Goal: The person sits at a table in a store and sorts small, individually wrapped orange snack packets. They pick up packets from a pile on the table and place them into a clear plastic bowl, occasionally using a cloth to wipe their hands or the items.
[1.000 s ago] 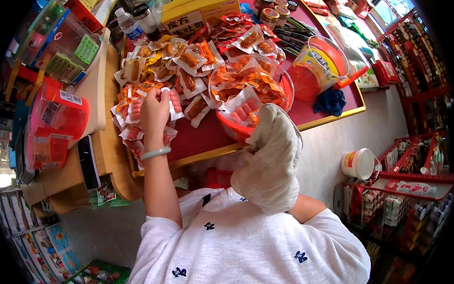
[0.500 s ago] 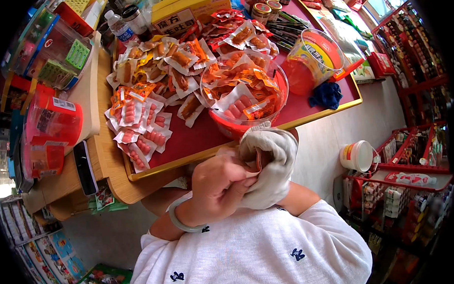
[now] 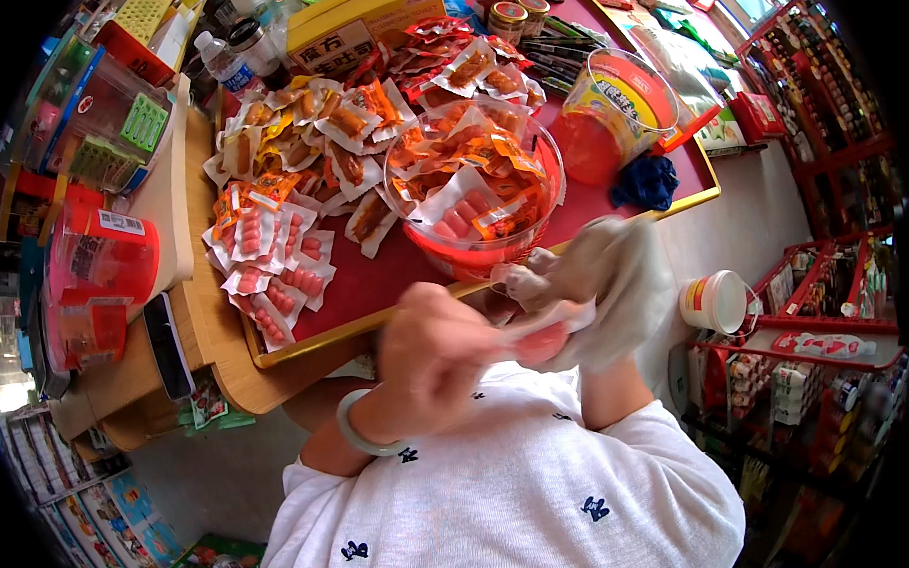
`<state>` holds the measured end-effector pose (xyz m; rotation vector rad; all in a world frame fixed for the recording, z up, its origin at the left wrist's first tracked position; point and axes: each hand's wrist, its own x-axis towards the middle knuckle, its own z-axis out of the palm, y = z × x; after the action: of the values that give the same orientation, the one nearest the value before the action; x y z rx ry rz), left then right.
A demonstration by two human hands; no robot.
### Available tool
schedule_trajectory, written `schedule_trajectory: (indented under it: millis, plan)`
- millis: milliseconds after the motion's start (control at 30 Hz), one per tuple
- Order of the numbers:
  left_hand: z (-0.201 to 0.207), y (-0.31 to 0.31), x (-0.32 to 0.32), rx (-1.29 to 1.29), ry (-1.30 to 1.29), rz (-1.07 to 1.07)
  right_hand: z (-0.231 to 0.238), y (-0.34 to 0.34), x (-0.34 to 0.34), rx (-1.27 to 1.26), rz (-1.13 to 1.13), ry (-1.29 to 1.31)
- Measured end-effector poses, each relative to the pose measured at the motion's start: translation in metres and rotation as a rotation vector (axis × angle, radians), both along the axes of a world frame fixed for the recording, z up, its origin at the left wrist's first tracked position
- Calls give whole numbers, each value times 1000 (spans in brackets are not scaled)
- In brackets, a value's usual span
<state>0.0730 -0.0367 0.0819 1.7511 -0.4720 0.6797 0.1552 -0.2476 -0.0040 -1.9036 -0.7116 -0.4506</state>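
Observation:
My left hand (image 3: 432,350), bare and blurred by motion, has its fingers drawn together at one end of a small clear-wrapped packet (image 3: 544,342) with something pink in it. A loose off-white cloth glove covers my right hand (image 3: 620,288). The packet's other end lies against that glove, its fingers bent round it. Just beyond my hands, at the table's front edge, stands a clear red tub (image 3: 451,250) filled with small orange and clear snack packets (image 3: 495,162). Left of the tub, packets of pink knobbly sausages (image 3: 304,279) lie in a pile.
Brown snack packets (image 3: 347,123) heap behind the pile, below a yellow box (image 3: 366,32). A second tub (image 3: 609,118) and a dark blue cloth (image 3: 647,183) sit at the table's right. A phone (image 3: 166,344) lies at the left edge. Shelves and a white bucket (image 3: 713,302) stand right.
My gloved right hand has swung up and to the right, opening out somewhat. The pink packet now shows between my hands, and my left hand has risen slightly.

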Motion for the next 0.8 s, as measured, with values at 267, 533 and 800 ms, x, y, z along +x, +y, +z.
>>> schedule_trajectory:
  millis: [267,533,800]
  plan:
    - [16,11,77,380,-212,435,41,7,21,203,-293,-20]
    - [11,-12,102,825,608,-63,47,17,38,162,-358,88]
    - [-7,6,80,599,181,84,10,12,99,-312,2,-55]
